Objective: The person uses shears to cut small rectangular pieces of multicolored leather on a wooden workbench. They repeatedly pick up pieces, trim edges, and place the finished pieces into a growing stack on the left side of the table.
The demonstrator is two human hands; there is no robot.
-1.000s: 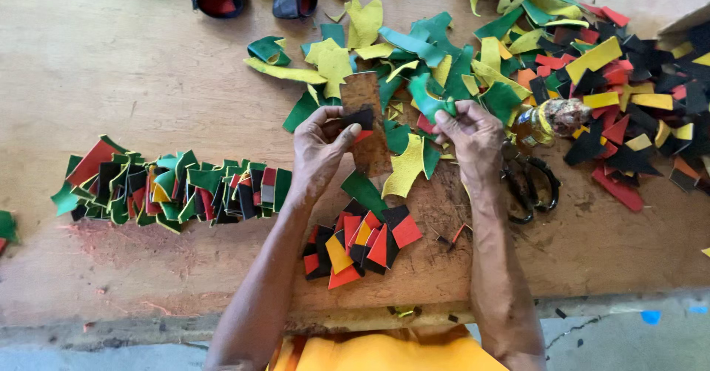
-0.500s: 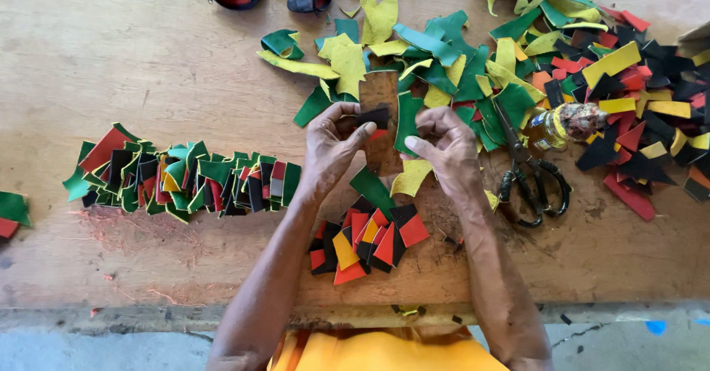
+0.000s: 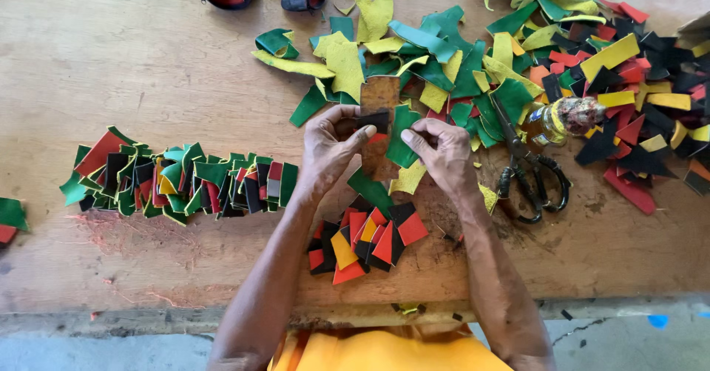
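- The left hand (image 3: 329,149) pinches a small black piece (image 3: 372,121) at its fingertips.
- The right hand (image 3: 444,153) is closed narrowly on a green piece (image 3: 403,138).
- Between both hands lies a brown strip (image 3: 379,97), long axis pointing away from the person; the left hand is nearer.
- Scissors (image 3: 529,171) lie just right of the right hand.

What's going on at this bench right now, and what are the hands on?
A person holds a small black piece against a brown card with the left hand, while the right hand pinches a green piece. Below the hands lies a small pile of red, black and yellow pieces, a long row of stacked pieces sits to the left, and scissors lie to the right.
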